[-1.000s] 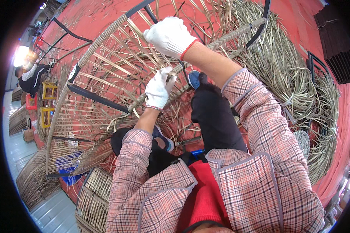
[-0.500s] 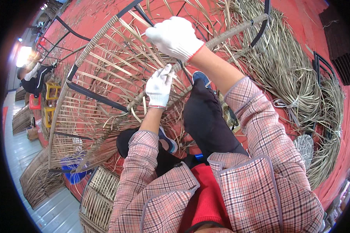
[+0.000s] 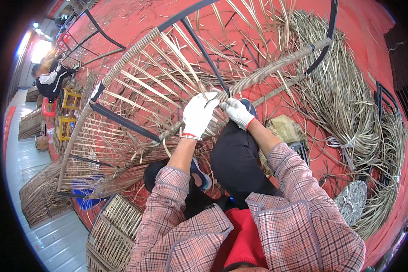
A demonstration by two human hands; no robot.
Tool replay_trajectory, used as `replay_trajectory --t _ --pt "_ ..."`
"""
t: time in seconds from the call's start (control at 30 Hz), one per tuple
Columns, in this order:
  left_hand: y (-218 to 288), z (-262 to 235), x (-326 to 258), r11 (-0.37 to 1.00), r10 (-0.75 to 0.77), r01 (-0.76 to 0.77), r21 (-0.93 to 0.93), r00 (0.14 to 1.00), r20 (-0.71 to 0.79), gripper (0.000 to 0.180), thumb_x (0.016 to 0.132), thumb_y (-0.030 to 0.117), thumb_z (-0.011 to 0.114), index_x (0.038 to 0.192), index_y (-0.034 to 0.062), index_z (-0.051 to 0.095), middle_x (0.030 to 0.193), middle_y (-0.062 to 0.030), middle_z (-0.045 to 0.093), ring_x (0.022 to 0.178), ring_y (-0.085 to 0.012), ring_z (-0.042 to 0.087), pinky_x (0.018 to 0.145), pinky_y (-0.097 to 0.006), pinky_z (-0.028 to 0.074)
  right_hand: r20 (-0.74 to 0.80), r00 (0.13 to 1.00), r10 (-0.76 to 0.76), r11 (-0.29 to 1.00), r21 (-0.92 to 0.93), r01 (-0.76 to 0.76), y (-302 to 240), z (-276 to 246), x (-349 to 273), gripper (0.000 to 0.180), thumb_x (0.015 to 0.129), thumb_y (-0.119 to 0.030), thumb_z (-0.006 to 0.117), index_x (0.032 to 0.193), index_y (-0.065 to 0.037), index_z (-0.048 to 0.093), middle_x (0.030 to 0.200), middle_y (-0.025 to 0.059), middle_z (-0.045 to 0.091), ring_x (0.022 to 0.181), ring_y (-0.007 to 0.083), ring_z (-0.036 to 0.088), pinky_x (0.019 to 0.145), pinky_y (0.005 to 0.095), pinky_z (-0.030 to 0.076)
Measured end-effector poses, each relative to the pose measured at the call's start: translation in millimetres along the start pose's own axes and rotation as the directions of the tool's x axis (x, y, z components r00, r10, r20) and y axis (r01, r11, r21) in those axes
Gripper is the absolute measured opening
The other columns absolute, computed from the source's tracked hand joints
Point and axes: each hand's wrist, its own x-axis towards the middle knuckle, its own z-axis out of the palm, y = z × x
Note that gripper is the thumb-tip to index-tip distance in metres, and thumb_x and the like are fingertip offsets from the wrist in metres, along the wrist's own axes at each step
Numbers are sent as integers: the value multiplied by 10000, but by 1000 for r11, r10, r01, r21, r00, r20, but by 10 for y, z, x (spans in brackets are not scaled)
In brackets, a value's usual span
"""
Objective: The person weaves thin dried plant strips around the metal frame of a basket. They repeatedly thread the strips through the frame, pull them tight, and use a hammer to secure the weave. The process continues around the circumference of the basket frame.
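A large woven-strand frame with dark metal bars leans across my lap, its rail wrapped in tan strand. My left hand, in a white knit glove, is closed at the near rail and pinches a flat tan strand against it. Close beside it, my right hand, gloved too, has its fingers curled at the underside of the rail, where a dark strut meets it; what lies in those fingers is hidden. Pale strands run in a fan from the near rail to the curved far rail.
Long bundles of dry strands lie at the right on the red floor covering. A checked cloth is by my right knee. At left are yellow stools, a blue basin, a woven panel and a seated person.
My right hand has come down from above the frame to the near rail, beside my left. My left hand has shifted slightly right and down onto the rail.
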Motion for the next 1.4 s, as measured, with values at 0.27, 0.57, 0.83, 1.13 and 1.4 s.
replay_trajectory --t 0.27,0.57,0.83,1.13,1.4 --pt "-43 -35 -8 1000 -13 12 20 998 65 328 938 233 719 1232 89 734 1150 -131 750 1083 -265 699 963 -370 524 -60 914 -402 765 -570 299 -38 -166 -293 152 974 -195 572 1047 -113 676 817 175 714 769 358 706 661 455 537" --pt "42 -99 -68 992 94 -98 81 994 50 356 855 232 783 1177 96 718 1124 -140 739 1035 -290 722 904 -364 555 -18 924 -382 807 -494 323 -647 -183 -930 188 982 -266 579 939 -101 659 728 177 655 725 388 674 650 498 515" --pt "35 -118 -127 990 82 -89 113 994 69 373 878 272 761 1214 111 741 1127 -132 744 1023 -288 723 889 -366 553 -6 999 -40 982 -187 38 -950 -256 -934 301 1008 -303 562 899 -66 712 711 145 680 694 299 695 665 421 513" --pt "-84 -81 -102 968 180 -189 166 981 66 370 931 309 711 1277 177 727 1139 -90 743 1027 -273 710 892 -358 547 -24 975 -221 688 -712 138 -415 -214 -892 360 1005 -388 529 972 -106 750 869 178 734 840 375 717 779 475 562" --pt "-56 -90 -97 955 178 -208 209 972 152 421 943 304 699 1352 212 680 1204 -74 726 1109 -272 682 951 -365 526 -44 984 -172 742 -662 100 -383 -242 -900 343 999 -374 530 992 -118 759 887 184 737 851 372 722 785 482 566"
